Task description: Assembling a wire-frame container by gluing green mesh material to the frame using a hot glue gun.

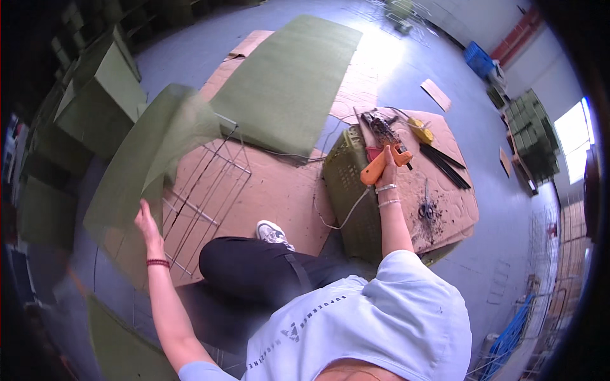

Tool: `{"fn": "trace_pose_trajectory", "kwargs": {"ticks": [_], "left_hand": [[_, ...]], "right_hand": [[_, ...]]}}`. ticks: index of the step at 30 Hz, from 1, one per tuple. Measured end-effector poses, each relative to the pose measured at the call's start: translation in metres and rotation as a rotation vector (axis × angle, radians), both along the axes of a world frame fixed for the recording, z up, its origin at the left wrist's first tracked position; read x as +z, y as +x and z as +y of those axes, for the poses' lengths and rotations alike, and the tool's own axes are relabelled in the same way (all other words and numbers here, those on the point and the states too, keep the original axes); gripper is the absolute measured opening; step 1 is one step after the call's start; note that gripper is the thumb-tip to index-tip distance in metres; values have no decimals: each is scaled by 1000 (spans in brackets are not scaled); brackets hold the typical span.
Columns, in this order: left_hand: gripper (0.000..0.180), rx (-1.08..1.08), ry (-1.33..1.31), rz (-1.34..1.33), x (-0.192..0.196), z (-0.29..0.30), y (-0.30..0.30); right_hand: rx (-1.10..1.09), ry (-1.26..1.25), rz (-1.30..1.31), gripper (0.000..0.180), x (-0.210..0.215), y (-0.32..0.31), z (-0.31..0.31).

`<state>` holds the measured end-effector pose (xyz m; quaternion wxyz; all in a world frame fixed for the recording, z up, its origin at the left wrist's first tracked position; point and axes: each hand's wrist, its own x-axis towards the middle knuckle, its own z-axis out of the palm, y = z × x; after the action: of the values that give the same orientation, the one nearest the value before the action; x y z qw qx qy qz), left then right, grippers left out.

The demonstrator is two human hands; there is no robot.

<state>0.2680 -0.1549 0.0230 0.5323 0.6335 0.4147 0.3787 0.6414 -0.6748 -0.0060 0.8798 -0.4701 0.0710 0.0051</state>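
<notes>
My right hand point(386, 173) is wrapped round the handle of an orange glue gun point(375, 169), its cord hanging beside a green plastic crate point(345, 190). The gun's front is over the cardboard on that crate, among dark glue-like crumbs. My left hand point(149, 227), fingers stretched out, is against the edge of a green sheet point(136, 159). This sheet stands tilted and is blurred along its upper part. Beside it a metal wire frame point(206, 190) rests on cardboard, with a dark line along one bar.
A large green panel point(292, 76) lies beyond the frame on flattened cardboard point(279, 190). Scissors point(427, 206), black sticks point(445, 166) and a yellow object point(420, 130) lie on the padded cardboard point(454, 216) at right. Green boxes point(95, 95) stand at left.
</notes>
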Motion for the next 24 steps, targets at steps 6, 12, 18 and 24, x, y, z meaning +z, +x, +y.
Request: {"fn": "trace_pose_trajectory", "kwargs": {"ticks": [6, 12, 18, 24], "left_hand": [[59, 17, -26, 7, 4, -6, 8], [56, 47, -38, 27, 8, -4, -8], [45, 21, 42, -31, 1, -16, 41], [46, 130, 72, -14, 17, -15, 5]], "right_hand": [[-128, 137, -45, 35, 5, 19, -35], [-14, 169, 31, 51, -18, 51, -50], [-46, -1494, 236, 63, -62, 106, -182], [380, -1087, -222, 45, 48, 7, 40]]}}
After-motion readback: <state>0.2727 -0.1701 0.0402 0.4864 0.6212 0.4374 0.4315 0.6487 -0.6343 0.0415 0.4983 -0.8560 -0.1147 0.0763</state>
